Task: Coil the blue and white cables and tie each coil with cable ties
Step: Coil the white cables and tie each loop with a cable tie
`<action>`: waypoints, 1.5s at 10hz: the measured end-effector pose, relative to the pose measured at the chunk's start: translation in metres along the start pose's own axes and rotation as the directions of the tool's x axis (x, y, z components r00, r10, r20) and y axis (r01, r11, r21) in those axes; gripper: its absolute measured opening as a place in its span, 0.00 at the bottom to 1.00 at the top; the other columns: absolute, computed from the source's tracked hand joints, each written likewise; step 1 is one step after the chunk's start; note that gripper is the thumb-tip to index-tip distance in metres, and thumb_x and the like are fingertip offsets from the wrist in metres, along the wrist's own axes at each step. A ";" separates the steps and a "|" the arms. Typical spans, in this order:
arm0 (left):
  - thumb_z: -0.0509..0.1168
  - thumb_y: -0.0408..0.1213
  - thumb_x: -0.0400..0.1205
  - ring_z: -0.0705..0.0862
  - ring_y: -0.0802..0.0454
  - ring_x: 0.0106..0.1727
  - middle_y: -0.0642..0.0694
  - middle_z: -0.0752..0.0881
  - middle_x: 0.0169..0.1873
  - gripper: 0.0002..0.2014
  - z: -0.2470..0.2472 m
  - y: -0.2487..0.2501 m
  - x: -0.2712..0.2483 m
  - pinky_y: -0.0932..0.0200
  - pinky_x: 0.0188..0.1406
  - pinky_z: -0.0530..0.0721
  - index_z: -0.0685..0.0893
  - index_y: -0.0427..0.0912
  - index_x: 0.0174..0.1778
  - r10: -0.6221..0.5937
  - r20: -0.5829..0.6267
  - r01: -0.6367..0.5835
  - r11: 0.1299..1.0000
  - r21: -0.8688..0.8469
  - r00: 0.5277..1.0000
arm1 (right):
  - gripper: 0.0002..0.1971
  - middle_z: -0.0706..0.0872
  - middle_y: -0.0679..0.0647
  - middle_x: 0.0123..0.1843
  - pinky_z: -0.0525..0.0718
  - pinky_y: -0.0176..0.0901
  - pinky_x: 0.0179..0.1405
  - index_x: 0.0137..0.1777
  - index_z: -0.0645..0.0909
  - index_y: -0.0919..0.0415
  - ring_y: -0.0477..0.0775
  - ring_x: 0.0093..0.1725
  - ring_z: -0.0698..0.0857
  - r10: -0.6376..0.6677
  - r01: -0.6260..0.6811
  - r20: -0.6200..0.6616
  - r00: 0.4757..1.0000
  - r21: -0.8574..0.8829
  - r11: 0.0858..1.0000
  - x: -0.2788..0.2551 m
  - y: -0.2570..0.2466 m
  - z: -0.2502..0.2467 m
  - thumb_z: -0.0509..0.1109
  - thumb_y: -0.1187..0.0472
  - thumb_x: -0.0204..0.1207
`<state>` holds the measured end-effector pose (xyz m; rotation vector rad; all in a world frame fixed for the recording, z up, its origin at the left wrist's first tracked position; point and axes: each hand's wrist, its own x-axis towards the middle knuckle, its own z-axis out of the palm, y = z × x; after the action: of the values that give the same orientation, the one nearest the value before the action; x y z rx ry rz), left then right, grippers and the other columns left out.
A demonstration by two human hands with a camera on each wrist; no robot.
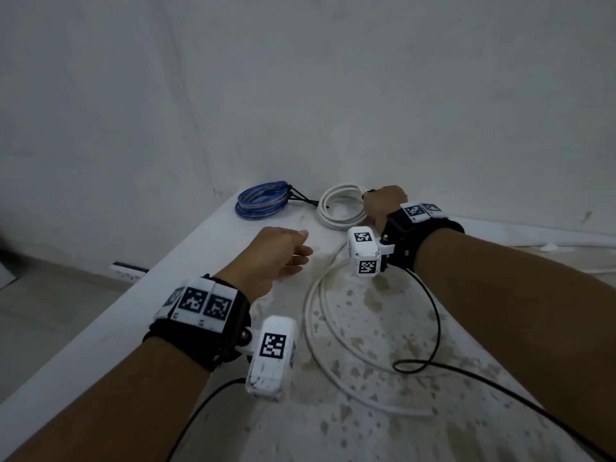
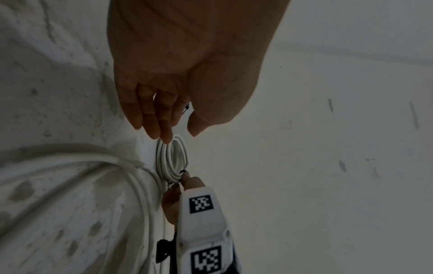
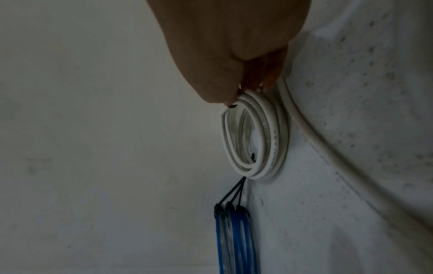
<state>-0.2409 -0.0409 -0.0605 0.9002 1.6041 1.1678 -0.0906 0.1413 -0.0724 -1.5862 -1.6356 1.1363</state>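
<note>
The right hand reaches to the far end of the stained white table and pinches the rim of the coiled white round cable between thumb and curled fingers. The left hand hovers nearer the person, fingers relaxed and loosely bent, holding nothing. Just left of the right hand's coil lies the coiled blue cable, bound with thin black cable ties whose tails point toward the white coil. Between the two forearms a loose white cable curves across the tabletop.
</note>
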 end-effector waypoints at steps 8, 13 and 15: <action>0.64 0.38 0.86 0.82 0.51 0.39 0.44 0.86 0.41 0.09 0.063 0.046 -0.075 0.59 0.41 0.84 0.82 0.36 0.55 0.156 0.092 -0.164 0.983 0.084 0.984 | 0.12 0.82 0.64 0.60 0.87 0.43 0.38 0.60 0.77 0.61 0.57 0.48 0.84 0.005 0.026 -0.255 0.967 0.117 0.993 -0.110 0.044 -0.123 0.68 0.66 0.77; 0.63 0.37 0.86 0.82 0.50 0.37 0.40 0.86 0.42 0.10 0.172 0.023 -0.105 0.55 0.44 0.84 0.82 0.31 0.50 0.060 0.202 -0.126 0.934 0.333 0.978 | 0.09 0.86 0.53 0.46 0.84 0.38 0.25 0.47 0.86 0.58 0.53 0.41 0.87 -0.146 0.112 -0.048 0.988 -0.427 0.897 -0.223 0.132 -0.227 0.79 0.54 0.73; 0.64 0.37 0.86 0.82 0.49 0.35 0.40 0.85 0.39 0.10 0.191 0.002 -0.106 0.57 0.37 0.82 0.82 0.32 0.51 0.005 0.226 -0.088 0.928 0.362 0.974 | 0.17 0.78 0.46 0.45 0.83 0.36 0.23 0.55 0.81 0.54 0.47 0.37 0.83 -0.214 0.191 0.012 0.977 -0.499 0.845 -0.222 0.146 -0.201 0.79 0.49 0.71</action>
<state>-0.0271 -0.0842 -0.0539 1.2716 1.6509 0.7705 0.1803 -0.0525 -0.0737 -1.6669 -2.1284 0.5843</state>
